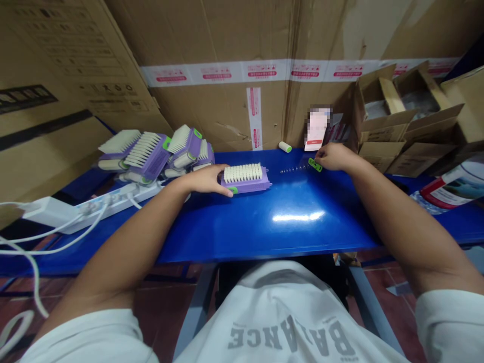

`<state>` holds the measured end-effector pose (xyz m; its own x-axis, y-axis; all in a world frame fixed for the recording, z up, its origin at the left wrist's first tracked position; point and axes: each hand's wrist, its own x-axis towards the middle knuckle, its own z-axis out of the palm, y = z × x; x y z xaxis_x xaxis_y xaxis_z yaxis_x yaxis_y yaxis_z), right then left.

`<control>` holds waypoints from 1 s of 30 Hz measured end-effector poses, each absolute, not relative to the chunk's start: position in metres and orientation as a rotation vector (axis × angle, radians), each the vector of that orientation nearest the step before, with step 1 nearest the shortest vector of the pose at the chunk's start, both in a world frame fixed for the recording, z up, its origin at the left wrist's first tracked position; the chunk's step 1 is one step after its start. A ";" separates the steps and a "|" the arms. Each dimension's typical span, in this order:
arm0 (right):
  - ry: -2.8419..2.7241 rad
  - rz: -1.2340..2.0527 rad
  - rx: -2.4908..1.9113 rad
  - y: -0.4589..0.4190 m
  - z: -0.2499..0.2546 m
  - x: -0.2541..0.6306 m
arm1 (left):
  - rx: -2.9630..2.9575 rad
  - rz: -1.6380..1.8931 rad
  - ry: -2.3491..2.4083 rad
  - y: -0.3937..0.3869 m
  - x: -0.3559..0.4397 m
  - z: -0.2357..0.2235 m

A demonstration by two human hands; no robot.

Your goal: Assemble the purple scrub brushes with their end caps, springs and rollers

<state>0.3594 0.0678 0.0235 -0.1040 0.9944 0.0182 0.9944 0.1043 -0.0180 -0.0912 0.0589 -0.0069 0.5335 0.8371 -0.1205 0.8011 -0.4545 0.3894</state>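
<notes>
My left hand (pixel 206 180) grips the left end of a purple brush (pixel 247 180) that lies bristles up on the blue table (pixel 287 222). My right hand (pixel 335 156) is closed in a pinch on a small green clip (pixel 315 165) lying on the table. A thin metal spring (pixel 294 170) stretches from the clip toward the brush. A white roller with a green end (pixel 285 146) lies farther back, untouched.
A heap of several purple brushes (pixel 151 154) sits at the back left. A white power strip with cables (pixel 113 204) lies left of my arm. Open cardboard boxes (pixel 404 118) stand at the right, large cartons behind, and a red-and-white pack (pixel 454 189) at the right edge.
</notes>
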 end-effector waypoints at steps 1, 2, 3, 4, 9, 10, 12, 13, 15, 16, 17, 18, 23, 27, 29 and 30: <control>-2.316 0.010 -2.078 0.066 0.024 0.358 | 2.396 0.137 1.330 0.059 -0.090 -0.008; -2.321 0.015 -2.067 0.065 0.025 0.357 | 2.413 0.147 1.327 0.059 -0.090 -0.009; -2.335 0.017 -2.050 0.063 0.026 0.356 | 2.427 0.153 1.332 0.059 -0.089 -0.010; -2.356 0.016 -2.031 0.060 0.028 0.355 | 2.437 0.156 1.340 0.058 -0.088 -0.011; -2.468 -0.042 -1.960 0.053 0.031 0.351 | 2.508 0.137 1.313 0.057 -0.087 -0.013; -2.478 -0.048 -1.960 0.052 0.031 0.350 | 2.526 0.130 1.300 0.057 -0.086 -0.013; -2.489 -0.052 -1.970 0.053 0.030 0.350 | 2.548 0.118 1.281 0.057 -0.086 -0.013; -2.491 -0.056 -1.981 0.055 0.029 0.351 | 2.551 0.113 1.276 0.057 -0.085 -0.013; -2.495 -0.065 -2.011 0.058 0.028 0.352 | 2.550 0.107 1.277 0.056 -0.085 -0.013; -2.500 -0.067 -2.024 0.059 0.028 0.353 | 2.549 0.108 1.281 0.056 -0.085 -0.014; -2.503 -0.062 -2.034 0.061 0.028 0.354 | 2.551 0.110 1.286 0.057 -0.085 -0.014; -2.505 -0.044 -2.042 0.062 0.028 0.354 | 2.554 0.110 1.292 0.057 -0.085 -0.014; -2.512 0.098 -2.058 0.062 0.031 0.352 | 2.550 0.090 1.311 0.056 -0.083 -0.015; -2.552 0.093 -1.998 0.060 0.031 0.352 | 2.563 0.077 1.292 0.056 -0.083 -0.014; -2.564 0.104 -1.941 0.059 0.030 0.353 | 2.560 0.081 1.286 0.056 -0.083 -0.014; -2.569 0.120 -1.916 0.058 0.030 0.354 | 2.554 0.086 1.286 0.056 -0.083 -0.014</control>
